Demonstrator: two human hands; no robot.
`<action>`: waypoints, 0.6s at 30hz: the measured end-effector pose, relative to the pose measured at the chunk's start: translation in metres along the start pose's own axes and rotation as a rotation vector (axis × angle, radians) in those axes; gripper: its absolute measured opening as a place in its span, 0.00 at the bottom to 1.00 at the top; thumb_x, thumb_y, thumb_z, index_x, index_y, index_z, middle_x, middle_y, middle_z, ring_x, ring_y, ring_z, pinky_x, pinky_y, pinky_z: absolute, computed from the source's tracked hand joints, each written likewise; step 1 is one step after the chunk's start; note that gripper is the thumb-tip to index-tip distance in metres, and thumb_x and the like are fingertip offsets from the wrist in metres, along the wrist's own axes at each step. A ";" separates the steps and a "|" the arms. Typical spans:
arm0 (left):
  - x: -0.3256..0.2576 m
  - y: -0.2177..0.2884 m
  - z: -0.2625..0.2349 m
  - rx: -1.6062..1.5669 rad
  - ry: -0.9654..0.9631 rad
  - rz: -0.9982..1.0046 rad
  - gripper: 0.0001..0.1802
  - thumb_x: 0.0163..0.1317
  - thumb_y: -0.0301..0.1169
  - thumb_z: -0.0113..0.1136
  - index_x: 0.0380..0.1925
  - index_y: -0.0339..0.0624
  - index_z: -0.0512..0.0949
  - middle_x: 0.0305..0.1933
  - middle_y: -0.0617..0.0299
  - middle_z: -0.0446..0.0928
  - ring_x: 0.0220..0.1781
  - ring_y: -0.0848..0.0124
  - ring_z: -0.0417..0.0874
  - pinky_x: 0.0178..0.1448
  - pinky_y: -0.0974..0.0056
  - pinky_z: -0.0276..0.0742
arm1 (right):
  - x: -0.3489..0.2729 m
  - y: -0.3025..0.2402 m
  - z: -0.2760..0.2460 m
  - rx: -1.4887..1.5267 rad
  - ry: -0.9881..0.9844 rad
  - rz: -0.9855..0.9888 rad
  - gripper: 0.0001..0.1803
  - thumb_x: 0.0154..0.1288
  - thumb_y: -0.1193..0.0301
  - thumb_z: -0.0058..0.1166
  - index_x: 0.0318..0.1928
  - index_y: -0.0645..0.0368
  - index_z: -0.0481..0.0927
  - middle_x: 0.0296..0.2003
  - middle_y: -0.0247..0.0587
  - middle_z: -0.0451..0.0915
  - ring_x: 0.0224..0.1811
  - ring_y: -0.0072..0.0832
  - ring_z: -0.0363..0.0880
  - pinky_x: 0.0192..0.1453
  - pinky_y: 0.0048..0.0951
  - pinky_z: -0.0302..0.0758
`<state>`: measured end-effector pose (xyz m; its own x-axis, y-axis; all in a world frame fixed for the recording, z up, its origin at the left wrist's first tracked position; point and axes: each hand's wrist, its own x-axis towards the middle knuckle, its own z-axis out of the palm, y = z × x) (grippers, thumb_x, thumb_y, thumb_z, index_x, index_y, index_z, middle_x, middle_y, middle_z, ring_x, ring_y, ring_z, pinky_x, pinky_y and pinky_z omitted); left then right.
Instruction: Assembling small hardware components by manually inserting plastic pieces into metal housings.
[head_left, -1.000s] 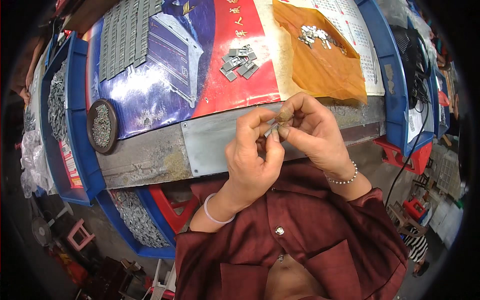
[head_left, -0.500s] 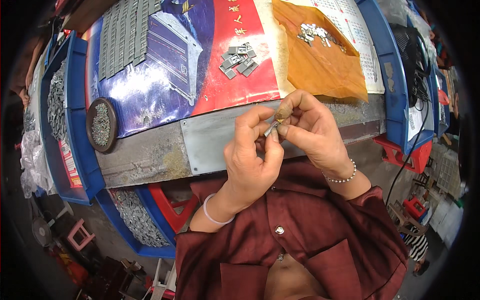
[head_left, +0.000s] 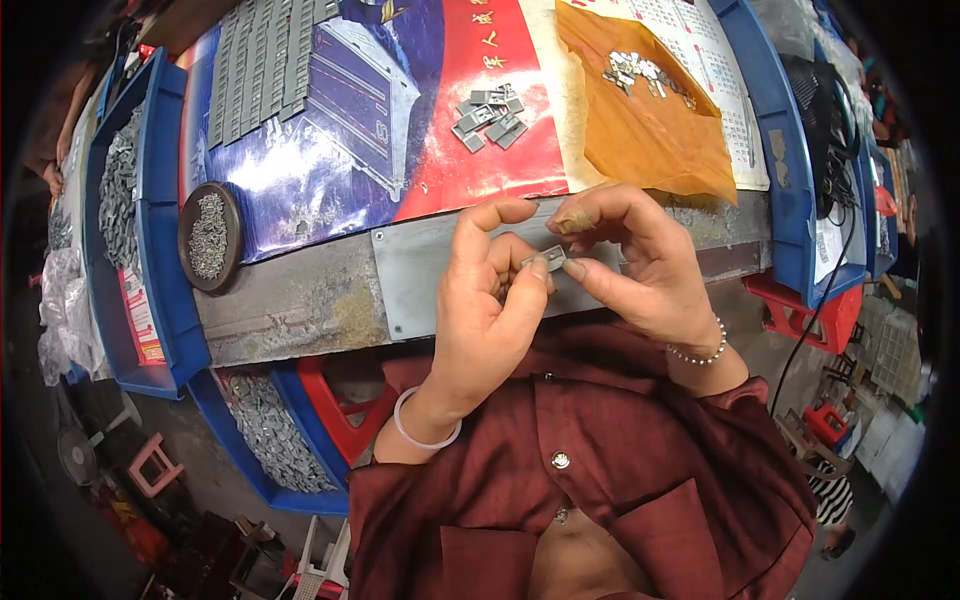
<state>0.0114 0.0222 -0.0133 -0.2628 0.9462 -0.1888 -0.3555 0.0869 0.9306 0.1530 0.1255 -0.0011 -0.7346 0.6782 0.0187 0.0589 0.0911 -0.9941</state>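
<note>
My left hand pinches a small grey rectangular metal piece between thumb and fingers, over the table's near edge. My right hand is just right of it, with thumb and forefinger spread apart. Its thumb tip lies by the right end of the piece; I cannot tell whether they touch. A brown covering wraps the right forefinger's tip. Beyond my hands, a loose heap of similar grey pieces rests on the red part of a poster. Small shiny metal bits lie on orange paper.
Rows of grey pieces cover the poster's far left. A round dark dish holds tiny metal parts. Blue bins with grey parts stand at the left, another below the table edge. A blue bin flanks the right side.
My right thumb and forefinger have spread apart and moved slightly right. The metal piece has turned flatter in my left fingers. The view has shifted a little.
</note>
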 end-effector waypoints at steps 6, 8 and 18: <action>-0.011 0.001 -0.005 0.076 -0.012 0.062 0.21 0.67 0.19 0.44 0.60 0.36 0.58 0.31 0.65 0.72 0.30 0.83 0.71 0.35 0.78 0.67 | 0.002 -0.006 -0.001 -0.134 -0.092 -0.153 0.14 0.53 0.80 0.59 0.43 0.64 0.76 0.38 0.39 0.78 0.39 0.27 0.77 0.45 0.28 0.75; -0.015 0.001 -0.005 0.079 -0.001 0.093 0.22 0.67 0.19 0.44 0.60 0.36 0.58 0.31 0.65 0.72 0.30 0.83 0.71 0.35 0.78 0.67 | 0.003 -0.008 0.002 -0.151 -0.113 -0.172 0.14 0.53 0.81 0.59 0.42 0.64 0.76 0.37 0.40 0.78 0.38 0.28 0.78 0.44 0.28 0.75; -0.027 0.007 -0.013 0.238 0.036 0.191 0.24 0.66 0.19 0.44 0.62 0.34 0.56 0.30 0.65 0.71 0.30 0.82 0.70 0.37 0.77 0.68 | 0.005 -0.010 0.015 -0.215 -0.178 -0.227 0.16 0.52 0.82 0.60 0.44 0.64 0.76 0.37 0.41 0.78 0.36 0.30 0.78 0.41 0.27 0.76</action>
<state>0.0045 -0.0064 -0.0058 -0.3375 0.9413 -0.0105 -0.0778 -0.0168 0.9968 0.1389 0.1174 0.0074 -0.8504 0.4871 0.1989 0.0074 0.3891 -0.9212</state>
